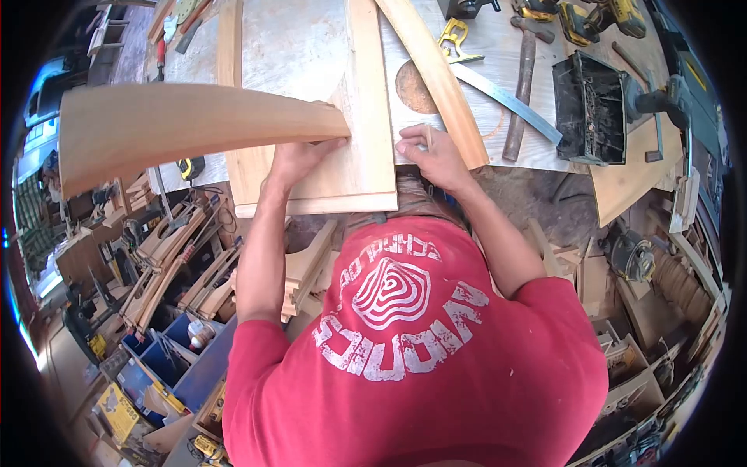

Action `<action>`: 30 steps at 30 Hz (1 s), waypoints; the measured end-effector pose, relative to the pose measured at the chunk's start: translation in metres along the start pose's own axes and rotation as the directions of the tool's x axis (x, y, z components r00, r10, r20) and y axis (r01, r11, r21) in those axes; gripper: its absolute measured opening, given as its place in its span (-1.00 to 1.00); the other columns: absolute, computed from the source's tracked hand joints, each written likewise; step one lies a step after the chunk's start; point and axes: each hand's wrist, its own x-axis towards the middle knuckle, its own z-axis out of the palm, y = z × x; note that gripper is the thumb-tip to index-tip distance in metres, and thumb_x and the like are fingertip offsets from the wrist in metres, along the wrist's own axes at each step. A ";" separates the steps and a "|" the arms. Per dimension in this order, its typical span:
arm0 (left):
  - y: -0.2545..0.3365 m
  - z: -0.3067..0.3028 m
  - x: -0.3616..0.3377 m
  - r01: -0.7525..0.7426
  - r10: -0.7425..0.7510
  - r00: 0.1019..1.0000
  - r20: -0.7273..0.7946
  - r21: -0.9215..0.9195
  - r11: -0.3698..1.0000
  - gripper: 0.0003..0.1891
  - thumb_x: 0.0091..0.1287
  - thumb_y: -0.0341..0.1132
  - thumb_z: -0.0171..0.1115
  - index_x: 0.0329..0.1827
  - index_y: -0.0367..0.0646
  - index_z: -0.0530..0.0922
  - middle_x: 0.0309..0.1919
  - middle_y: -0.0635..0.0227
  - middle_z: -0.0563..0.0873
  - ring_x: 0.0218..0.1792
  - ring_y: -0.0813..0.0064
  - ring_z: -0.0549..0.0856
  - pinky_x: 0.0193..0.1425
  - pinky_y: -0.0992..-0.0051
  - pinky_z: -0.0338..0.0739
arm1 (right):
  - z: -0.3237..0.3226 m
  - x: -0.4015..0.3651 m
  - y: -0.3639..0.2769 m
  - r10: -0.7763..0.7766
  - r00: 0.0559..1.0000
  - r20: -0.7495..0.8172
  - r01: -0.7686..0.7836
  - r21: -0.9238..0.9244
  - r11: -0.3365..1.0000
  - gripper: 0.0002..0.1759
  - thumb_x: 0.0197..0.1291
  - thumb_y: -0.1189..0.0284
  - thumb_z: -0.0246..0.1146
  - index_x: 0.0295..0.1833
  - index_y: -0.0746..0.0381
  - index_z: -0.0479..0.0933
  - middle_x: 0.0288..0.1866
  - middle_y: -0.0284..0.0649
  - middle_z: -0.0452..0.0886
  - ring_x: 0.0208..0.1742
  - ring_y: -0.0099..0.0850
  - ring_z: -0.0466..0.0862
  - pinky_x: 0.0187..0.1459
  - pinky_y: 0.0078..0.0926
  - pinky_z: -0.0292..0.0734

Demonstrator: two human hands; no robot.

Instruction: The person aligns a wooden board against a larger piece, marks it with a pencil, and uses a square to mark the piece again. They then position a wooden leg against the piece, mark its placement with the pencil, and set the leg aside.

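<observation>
My left hand [299, 162] is closed around the near end of a broad, curved wooden piece [194, 117], which reaches out to the left. That end rests over a wooden frame [372, 117] made of pale planks lying on the workbench. My right hand [437, 158] is just right of the frame's edge, with fingers curled together in a pinch. Something thin and pale may be between them, but I cannot make it out. Close by that hand lies a long curved wooden strip [445, 86], next to a round brown disc [415, 87].
On the bench [506, 74] to the right are a metal ruler [510, 105], a hammer [526, 82], a yellow-handled tool [454, 35], a black bin [589, 109] of small hardware and a yellow cordless drill [625, 17]. Blue crates [194, 366] and wood offcuts crowd the floor at left.
</observation>
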 end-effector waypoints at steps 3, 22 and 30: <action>0.002 0.003 0.003 0.035 -0.035 0.999 0.012 0.015 0.999 -0.57 0.20 -0.47 0.59 0.15 -0.20 0.68 0.10 0.31 0.75 0.13 0.39 0.71 0.28 0.34 0.60 | 0.002 0.000 -0.001 0.061 0.998 -0.030 -0.059 0.044 0.997 -0.52 0.32 0.28 0.37 0.18 0.44 0.63 -0.02 -0.01 0.79 0.05 -0.27 0.77 0.14 -0.33 0.63; -0.047 -0.024 -0.021 -0.063 0.029 0.993 -0.119 -0.291 0.955 -0.25 0.17 -0.61 0.58 0.41 -0.20 0.37 0.29 0.17 0.62 0.31 0.33 0.63 0.40 0.30 0.58 | 0.018 0.002 -0.024 0.361 0.907 -0.216 -0.324 0.189 0.927 -0.64 0.47 0.38 0.23 0.20 0.42 0.60 -0.20 -0.27 0.84 -0.21 -0.59 0.63 -0.04 -0.50 0.51; -0.017 0.000 0.006 -0.113 0.113 0.994 0.006 -0.042 0.993 -0.57 0.32 -0.34 0.57 0.18 -0.18 0.59 0.06 0.30 0.72 0.07 0.45 0.73 0.16 0.38 0.67 | 0.017 0.007 -0.019 0.306 0.903 -0.300 -0.269 0.160 0.950 -0.67 0.45 0.34 0.21 0.12 0.38 0.64 -0.26 -0.21 0.84 -0.25 -0.54 0.64 -0.10 -0.47 0.49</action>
